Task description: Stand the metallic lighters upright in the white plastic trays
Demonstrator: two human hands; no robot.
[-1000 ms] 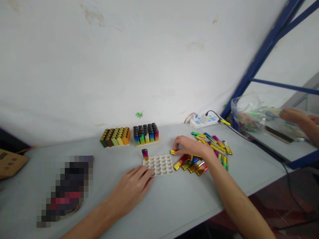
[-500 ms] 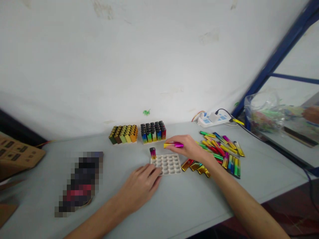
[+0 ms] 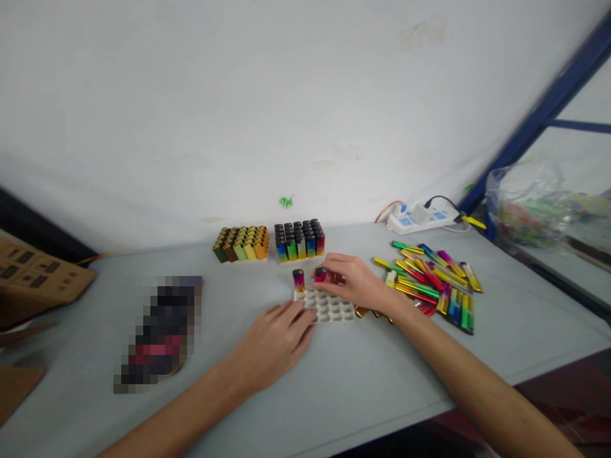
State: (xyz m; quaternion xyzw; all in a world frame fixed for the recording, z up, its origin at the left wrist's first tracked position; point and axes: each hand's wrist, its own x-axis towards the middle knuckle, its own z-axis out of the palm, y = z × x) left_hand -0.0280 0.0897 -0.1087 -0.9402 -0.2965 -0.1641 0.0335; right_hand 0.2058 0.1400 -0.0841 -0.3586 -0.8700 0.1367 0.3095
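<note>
A white tray with rows of round holes lies in front of me. My left hand rests on its near left corner, fingers bent over the edge. Upright in the tray's far left corner stands a lighter with a black top and a purple-to-yellow body. My right hand pinches another lighter, black-topped and reddish, above the far row of holes. That lighter is upright, its lower part hidden by my fingers. Right of the tray lies a pile of shiny coloured lighters, partly behind my right wrist.
Two full blocks of upright lighters stand near the wall, one gold-topped and one black-topped. A white power strip sits at the back right. A pixelated object and a cardboard box are on the left.
My right hand has brought the lighter from lying level beside the tray to upright over the far row. My left hand stays on the tray corner. The whole view has shifted slightly.
</note>
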